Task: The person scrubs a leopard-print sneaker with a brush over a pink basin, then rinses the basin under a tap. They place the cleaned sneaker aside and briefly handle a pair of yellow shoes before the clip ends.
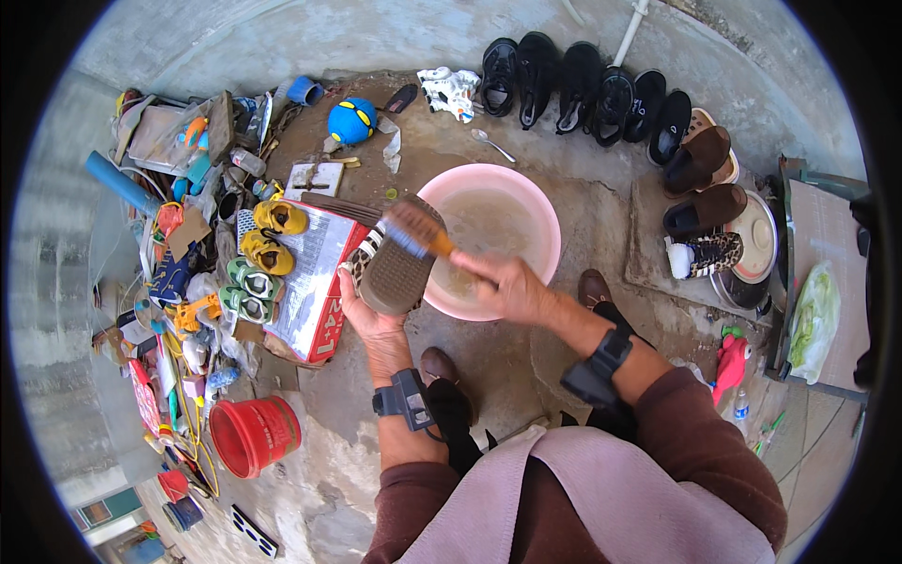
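My left hand grips a leopard-print shoe by its upper, with the brown textured sole facing up. In my right hand is a scrubbing brush with an orange-brown back; its bristles lie over the sole and look blurred. Just beyond the shoe, a pink plastic basin of cloudy water stands on the concrete floor. Another leopard-print shoe with white stripes rests at the right, beside a round lid.
Black shoes line the far wall. A metal spoon lies behind the basin. To the left, yellow shoes and green ones sit on and beside a cardboard box, near piled clutter. A red bucket stands at lower left.
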`<action>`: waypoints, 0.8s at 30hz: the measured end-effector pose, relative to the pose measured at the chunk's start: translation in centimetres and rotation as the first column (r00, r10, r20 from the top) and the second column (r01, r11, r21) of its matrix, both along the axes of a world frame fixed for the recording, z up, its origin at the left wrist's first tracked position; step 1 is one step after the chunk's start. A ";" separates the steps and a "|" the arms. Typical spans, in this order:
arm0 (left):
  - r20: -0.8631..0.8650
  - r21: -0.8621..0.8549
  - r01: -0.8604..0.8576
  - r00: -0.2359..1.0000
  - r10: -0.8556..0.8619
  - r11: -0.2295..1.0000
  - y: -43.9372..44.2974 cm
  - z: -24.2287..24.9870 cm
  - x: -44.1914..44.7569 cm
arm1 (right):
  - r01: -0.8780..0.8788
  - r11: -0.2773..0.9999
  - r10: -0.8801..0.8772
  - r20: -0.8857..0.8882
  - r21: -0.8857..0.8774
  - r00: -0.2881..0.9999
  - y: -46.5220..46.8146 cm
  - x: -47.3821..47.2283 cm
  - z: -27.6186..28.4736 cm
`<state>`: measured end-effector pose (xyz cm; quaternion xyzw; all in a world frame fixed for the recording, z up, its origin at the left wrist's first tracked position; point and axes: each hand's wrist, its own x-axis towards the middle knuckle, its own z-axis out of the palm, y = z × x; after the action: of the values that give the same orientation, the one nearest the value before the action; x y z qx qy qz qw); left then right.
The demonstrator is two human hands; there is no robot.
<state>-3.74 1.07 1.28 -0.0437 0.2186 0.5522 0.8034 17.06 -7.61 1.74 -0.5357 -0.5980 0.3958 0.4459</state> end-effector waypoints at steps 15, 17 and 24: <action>-0.010 0.161 0.301 0.953 -0.304 0.940 -2.3 -0.6 3.5 | -0.146 0.861 -0.459 -0.868 -0.487 0.187 2.6 3.0 -2.7; -0.038 0.102 0.365 0.931 -0.362 0.926 -2.1 -0.6 3.8 | -0.144 0.839 -0.519 -0.852 -0.524 0.075 2.7 3.4 -2.3; -0.731 0.085 0.445 0.636 -0.248 0.891 -1.7 -0.2 3.8 | 0.065 0.929 -0.369 -0.905 -0.363 0.211 3.4 5.1 -1.8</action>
<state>0.07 -0.64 1.06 0.3175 0.4381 0.3837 0.7484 22.19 -4.25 -0.03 -0.3089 -0.0616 0.6430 0.6981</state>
